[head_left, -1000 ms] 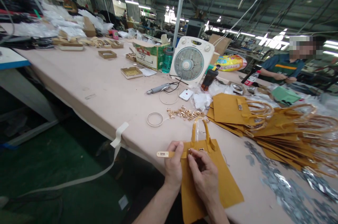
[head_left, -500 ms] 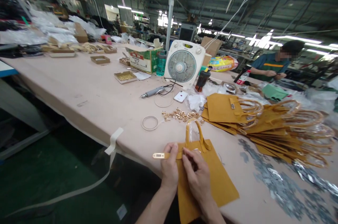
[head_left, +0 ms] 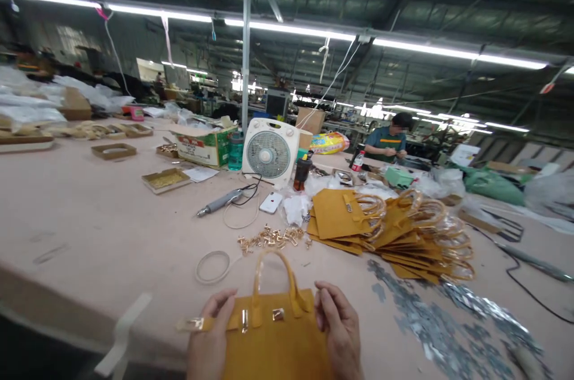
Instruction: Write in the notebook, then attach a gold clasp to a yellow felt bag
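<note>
A mustard-yellow handbag (head_left: 273,344) with curved handles lies on the pink table (head_left: 98,224) right in front of me. My left hand (head_left: 210,338) grips its upper left corner, beside the strap with a gold metal end (head_left: 191,324). My right hand (head_left: 338,332) holds the upper right corner, fingers curled on the edge. A small gold clasp (head_left: 278,313) sits on the bag's front between the hands.
A pile of gold fittings (head_left: 269,238) and a tape ring (head_left: 213,266) lie just beyond the bag. A stack of identical bags (head_left: 394,224) spreads to the right, silver scraps (head_left: 439,320) near it. Behind stand a white fan (head_left: 269,153), a phone (head_left: 271,203), a power tool (head_left: 219,203). A person (head_left: 388,141) works farther off.
The view tilted up and the bag now lies squarely in front. My right hand left the clasp at the middle and moved to the bag's right corner; the left stays by the strap.
</note>
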{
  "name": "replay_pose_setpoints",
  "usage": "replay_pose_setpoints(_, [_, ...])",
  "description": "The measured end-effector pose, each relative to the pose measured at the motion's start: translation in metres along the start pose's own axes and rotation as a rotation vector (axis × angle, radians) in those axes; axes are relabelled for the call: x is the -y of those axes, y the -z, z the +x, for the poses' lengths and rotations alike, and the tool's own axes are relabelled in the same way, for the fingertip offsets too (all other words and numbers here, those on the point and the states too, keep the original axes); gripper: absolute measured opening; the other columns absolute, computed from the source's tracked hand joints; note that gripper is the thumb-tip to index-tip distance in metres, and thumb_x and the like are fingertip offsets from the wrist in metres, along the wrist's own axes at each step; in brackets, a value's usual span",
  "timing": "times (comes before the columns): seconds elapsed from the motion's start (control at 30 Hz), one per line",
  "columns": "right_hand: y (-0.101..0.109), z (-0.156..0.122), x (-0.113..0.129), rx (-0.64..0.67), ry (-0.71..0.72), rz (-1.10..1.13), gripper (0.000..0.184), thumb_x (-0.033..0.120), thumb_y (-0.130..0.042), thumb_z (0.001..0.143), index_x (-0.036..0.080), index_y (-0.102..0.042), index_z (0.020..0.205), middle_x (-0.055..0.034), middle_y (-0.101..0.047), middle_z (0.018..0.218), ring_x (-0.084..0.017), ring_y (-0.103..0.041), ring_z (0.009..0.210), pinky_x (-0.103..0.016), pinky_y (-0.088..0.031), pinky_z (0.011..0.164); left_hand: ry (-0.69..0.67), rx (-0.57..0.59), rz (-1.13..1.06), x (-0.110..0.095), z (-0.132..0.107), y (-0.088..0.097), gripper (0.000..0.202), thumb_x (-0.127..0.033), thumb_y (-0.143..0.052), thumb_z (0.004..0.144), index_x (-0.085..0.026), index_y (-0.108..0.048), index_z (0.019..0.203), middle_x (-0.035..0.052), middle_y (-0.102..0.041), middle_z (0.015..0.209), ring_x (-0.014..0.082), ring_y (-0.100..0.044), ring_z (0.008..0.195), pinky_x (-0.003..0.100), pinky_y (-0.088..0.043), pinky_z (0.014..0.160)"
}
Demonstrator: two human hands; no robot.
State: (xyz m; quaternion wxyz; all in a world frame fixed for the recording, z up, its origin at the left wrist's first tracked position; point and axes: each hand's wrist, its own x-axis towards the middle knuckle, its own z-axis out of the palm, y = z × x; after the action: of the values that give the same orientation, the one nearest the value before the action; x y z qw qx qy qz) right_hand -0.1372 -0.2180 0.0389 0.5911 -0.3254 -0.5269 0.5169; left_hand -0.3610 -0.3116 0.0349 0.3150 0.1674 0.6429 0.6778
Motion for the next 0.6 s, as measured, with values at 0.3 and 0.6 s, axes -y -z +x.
replay_pose_setpoints(0.3, [-0.005, 0.098, -0.021, -0.045, -0.024, -0.111, 0.048, 0.058, -0.069, 0.088, 0.016, -0.074, 0.11, -0.0006, -0.061, 0.077, -0.012, -0.049, 0.057, -0.022, -0.038, 0.049, -0.181, -0.155, 0.24, -0.005, 0.016, 0.017, 0.045, -0.06, -0.063, 0.069, -0.025, -0.073, 0.096, 0.0019, -0.073, 0.079, 0.03, -0.069, 0.077, 0.038, -0.053, 0.068])
replay_pose_setpoints(0.6, [-0.047, 0.142, -0.053, 0.049, 0.073, -0.669, 0.027, 0.043, -0.064, 0.083, 0.02, -0.077, 0.091, -0.0099, -0.073, 0.093, -0.028, -0.067, 0.09, -0.038, -0.05, 0.086, -0.105, -0.039, 0.189, 0.003, 0.027, 0.029, 0.044, -0.052, -0.062, 0.067, -0.023, -0.071, 0.099, 0.0031, -0.076, 0.091, 0.0308, -0.07, 0.085, 0.039, -0.054, 0.076])
